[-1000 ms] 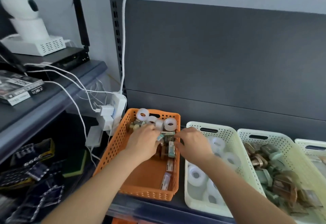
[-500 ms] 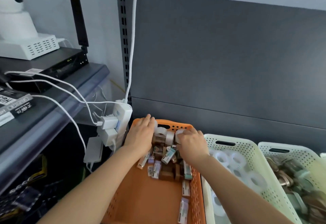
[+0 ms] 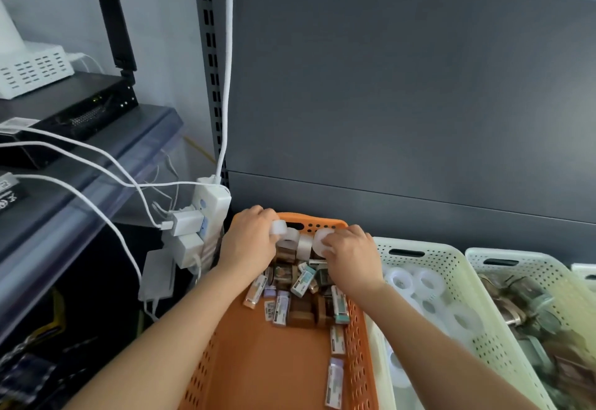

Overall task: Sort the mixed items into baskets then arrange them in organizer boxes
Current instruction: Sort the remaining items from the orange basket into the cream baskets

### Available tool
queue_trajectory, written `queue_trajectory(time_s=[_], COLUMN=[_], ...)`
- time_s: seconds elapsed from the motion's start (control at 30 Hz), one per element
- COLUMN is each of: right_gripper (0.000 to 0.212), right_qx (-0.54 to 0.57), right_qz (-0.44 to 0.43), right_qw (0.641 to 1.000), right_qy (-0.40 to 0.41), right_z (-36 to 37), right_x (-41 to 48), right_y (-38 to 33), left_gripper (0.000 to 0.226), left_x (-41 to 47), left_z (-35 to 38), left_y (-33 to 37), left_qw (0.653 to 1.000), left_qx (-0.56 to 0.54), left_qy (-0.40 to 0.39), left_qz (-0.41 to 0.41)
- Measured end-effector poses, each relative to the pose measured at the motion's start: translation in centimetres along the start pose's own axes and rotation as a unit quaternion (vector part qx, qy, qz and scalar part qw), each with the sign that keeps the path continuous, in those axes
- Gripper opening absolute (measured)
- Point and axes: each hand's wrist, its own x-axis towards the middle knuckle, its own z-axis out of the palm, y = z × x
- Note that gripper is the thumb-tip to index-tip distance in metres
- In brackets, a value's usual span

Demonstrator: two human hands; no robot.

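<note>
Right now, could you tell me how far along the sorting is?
Done: rolls fill the cream basket, brown items the next basket. In hand: left hand grips one roll, right hand another, in the orange basket. Left: its mixed pile; no organizer boxes visible.

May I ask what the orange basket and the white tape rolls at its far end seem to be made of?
Orange basket: moulded plastic, matte, judging by its perforated walls and handle slot. White tape rolls: probably translucent plastic film, frosted, wound in rings.
</note>
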Motion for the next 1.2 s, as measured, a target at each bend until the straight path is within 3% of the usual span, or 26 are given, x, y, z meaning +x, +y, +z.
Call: queue_trajectory(time_s=[0.2,0.47,0.6,0.67,0.77,1.0,1.2], right_gripper=[0.009,0.015,0.022,0.034,0.034,0.044,0.039], right_qx=[0.085,0.062,0.027,0.025,0.017,-0.014,0.02], right_qz=[0.017,0.076,0.098,0.123,0.121,0.082,0.045], right_qw=[0.992,0.987,0.992,0.992,0.992,0.996,0.999], right_qy=[0.093,0.13,0.069,0.002,-0.045,-0.025,-0.023], right_z=[-3.4,-7.5,-7.8,-7.4,-6.7,-6.5,-5.9], right_x=[-2.1,-8.2,-11.3,-12.7,-14.0,-13.5,-12.0], right_y=[0.9,7.6,10.7,11.8,12.6,11.7,9.2], left_gripper=[0.022,0.03,0.04,0.032,0.03,0.03,0.029], left_x=[-1.3,-3.6,-5.5,-6.3,-7.2,-8.2,-8.7], left_z=[-0.6,1.8,4.1,5.2,5.9,5.3,3.0], left_y=[4.8,13.9,16.3,16.7,16.7,16.0,13.0], left_qw=[0.99,0.973,0.96,0.953,0.95,0.958,0.979], left_qx=[-0.126,-0.175,-0.12,-0.078,-0.025,-0.044,-0.02], left_qy=[0.041,0.023,-0.1,-0.172,-0.206,-0.18,-0.073], left_qz=[0.039,0.148,0.231,0.238,0.233,0.219,0.192])
